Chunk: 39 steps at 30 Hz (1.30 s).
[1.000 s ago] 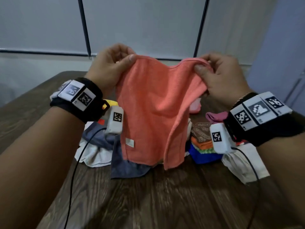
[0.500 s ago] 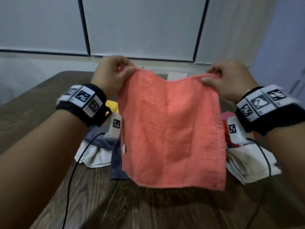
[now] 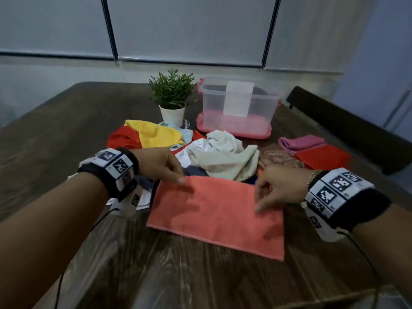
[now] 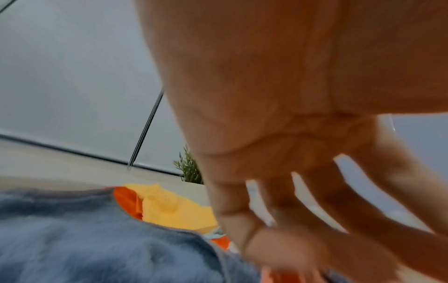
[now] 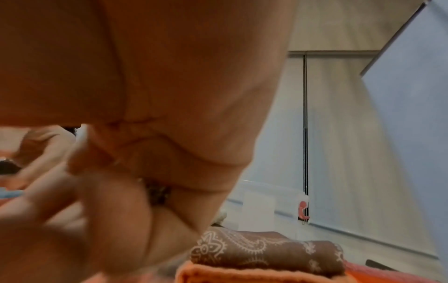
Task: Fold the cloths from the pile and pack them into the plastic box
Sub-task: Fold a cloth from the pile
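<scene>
A coral cloth [image 3: 218, 215] lies flat on the wooden table [image 3: 66, 121] in front of me. My left hand [image 3: 176, 175] rests its thumb on the cloth's far left corner; the left wrist view shows its fingers [image 4: 315, 201] spread and nearly straight. My right hand [image 3: 260, 197] is at the far right corner, loosely curled, one fingertip touching the cloth. Behind it sits the pile, with a beige cloth [image 3: 223, 157] on top and yellow [image 3: 156, 134] and red ones to the left. The clear plastic box [image 3: 263, 112] stands open at the back on its pink lid.
A potted plant [image 3: 172, 97] stands left of the box. Folded cloths lie at the right: pink [image 3: 301, 142], red [image 3: 323, 157] and brown patterned [image 3: 278, 159], the latter close in the right wrist view [image 5: 266, 252]. A dark chair back [image 3: 345, 128] is beyond the table's right edge.
Both hands held the coral cloth up and stretched it by its top corners. They have brought it down, and it now lies on the table with the fingers relaxed.
</scene>
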Each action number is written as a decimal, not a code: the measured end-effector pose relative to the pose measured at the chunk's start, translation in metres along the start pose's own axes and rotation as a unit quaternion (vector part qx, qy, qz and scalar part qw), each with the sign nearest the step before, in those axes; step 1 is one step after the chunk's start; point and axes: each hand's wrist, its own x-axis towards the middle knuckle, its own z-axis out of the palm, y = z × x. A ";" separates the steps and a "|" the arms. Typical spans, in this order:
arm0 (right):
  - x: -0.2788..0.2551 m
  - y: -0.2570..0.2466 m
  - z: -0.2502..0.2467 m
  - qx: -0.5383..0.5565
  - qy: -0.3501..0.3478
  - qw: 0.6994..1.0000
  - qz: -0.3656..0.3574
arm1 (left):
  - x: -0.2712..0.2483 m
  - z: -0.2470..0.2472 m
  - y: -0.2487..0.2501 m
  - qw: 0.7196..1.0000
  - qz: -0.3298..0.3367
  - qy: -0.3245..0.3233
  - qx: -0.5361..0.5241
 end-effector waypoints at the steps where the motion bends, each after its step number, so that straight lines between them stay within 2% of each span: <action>1: 0.004 0.000 0.000 -0.019 0.039 0.999 0.004 | 0.007 0.002 -0.003 0.995 -0.013 0.066 0.074; 2: 0.009 0.001 0.000 -0.041 0.074 0.996 0.008 | 0.013 0.005 -0.005 0.983 -0.038 0.112 0.139; 4: 0.017 -0.001 0.003 -0.064 0.112 0.992 0.007 | 0.024 0.015 -0.016 0.967 -0.094 0.118 0.207; 6: 0.024 -0.004 0.007 -0.061 0.115 0.992 0.004 | 0.032 0.025 -0.028 0.964 -0.120 0.108 0.210; 9: 0.032 -0.014 0.009 -0.047 0.139 0.989 0.001 | 0.030 0.024 -0.029 0.959 -0.108 0.191 0.176; 11: 0.035 -0.022 0.003 -0.013 0.205 0.978 -0.017 | 0.025 0.014 -0.015 0.960 -0.035 0.253 0.114; 13: 0.038 -0.036 -0.009 0.059 0.283 0.956 -0.053 | 0.018 0.000 0.013 0.958 0.075 0.276 0.030; 16: 0.042 -0.062 -0.030 0.216 0.317 0.915 -0.124 | 0.015 -0.016 0.060 0.926 0.200 0.297 -0.122; 18: 0.042 -0.068 -0.043 0.263 0.332 0.893 -0.153 | 0.014 -0.021 0.080 0.894 0.225 0.298 -0.247; 20: 0.037 -0.066 -0.055 0.227 0.355 0.894 -0.150 | 0.013 -0.022 0.082 0.892 0.220 0.271 -0.289; 22: 0.030 -0.059 -0.067 0.180 0.386 0.894 -0.138 | 0.013 -0.023 0.073 0.921 0.195 0.236 -0.240; 24: 0.022 -0.049 -0.078 0.175 0.402 0.891 -0.119 | 0.014 -0.022 0.065 0.938 0.163 0.249 -0.178; 27: 0.011 -0.036 -0.087 0.148 0.371 0.912 -0.091 | 0.014 -0.024 0.067 0.922 0.158 0.314 -0.160; 31: 0.003 -0.031 -0.096 0.059 0.342 0.936 -0.064 | 0.008 -0.039 0.086 0.908 0.174 0.348 -0.154; 33: -0.002 -0.031 -0.103 0.060 0.359 0.930 -0.052 | 0.005 -0.051 0.092 0.898 0.181 0.369 -0.159; 35: -0.009 -0.034 -0.109 0.115 0.371 0.919 -0.062 | 0.003 -0.062 0.096 0.885 0.181 0.388 -0.184; 39: -0.008 -0.037 -0.119 0.181 0.422 0.886 -0.072 | -0.002 -0.073 0.105 0.862 0.184 0.410 -0.235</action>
